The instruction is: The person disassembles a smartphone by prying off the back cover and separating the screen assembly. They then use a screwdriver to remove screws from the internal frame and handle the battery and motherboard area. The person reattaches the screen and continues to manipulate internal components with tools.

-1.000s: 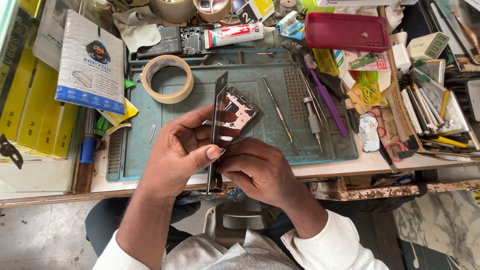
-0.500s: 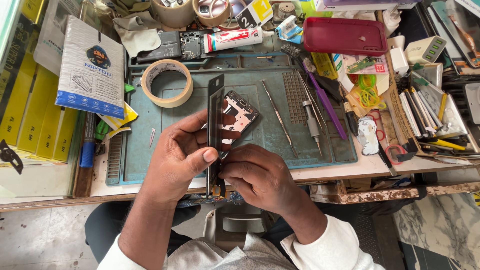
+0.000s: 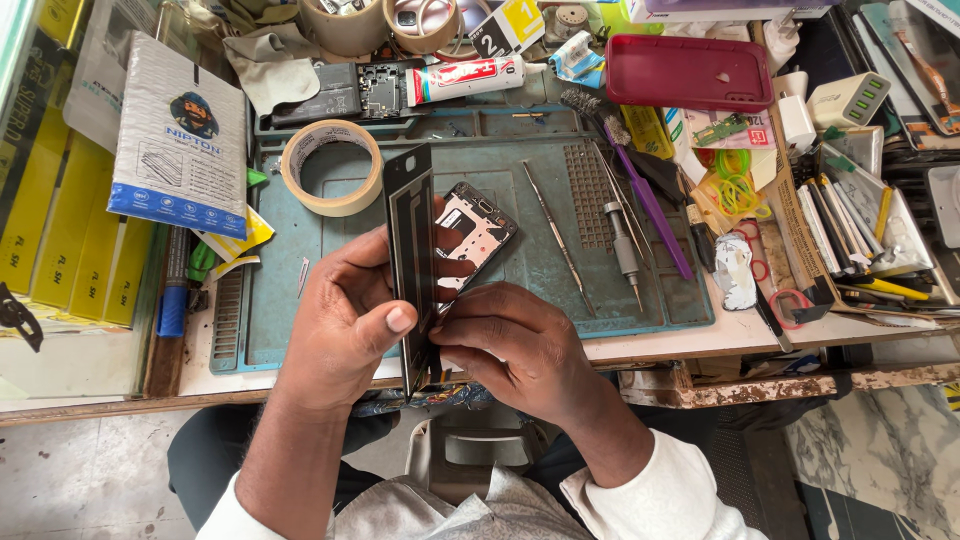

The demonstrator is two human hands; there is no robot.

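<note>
- Both hands keep a pinching grip on one job: the left hand [image 3: 345, 320] clasps a black screen panel [image 3: 412, 250] stood on edge, thumb pressed to its near end, while the right hand [image 3: 510, 350] closes its fingers on the panel's lower edge beside the opened phone body [image 3: 472, 232].
- The panel sits just above the near edge of the teal work mat [image 3: 540, 250], hinged away from the phone body like an open book.
- The step looks to be parting screen from frame; the next move seems to call for slow, even pull, minding any ribbon cable hidden between them.
- Far left, a grey-and-blue flat packet [image 3: 178, 140] leans beside yellow boxes [image 3: 60, 230].
- At the far side lie a white-and-red tube [image 3: 465, 80] and a dark red case [image 3: 688, 72].
- A roll of tan tape [image 3: 332, 168] rests on the bench, left of the panel.
</note>
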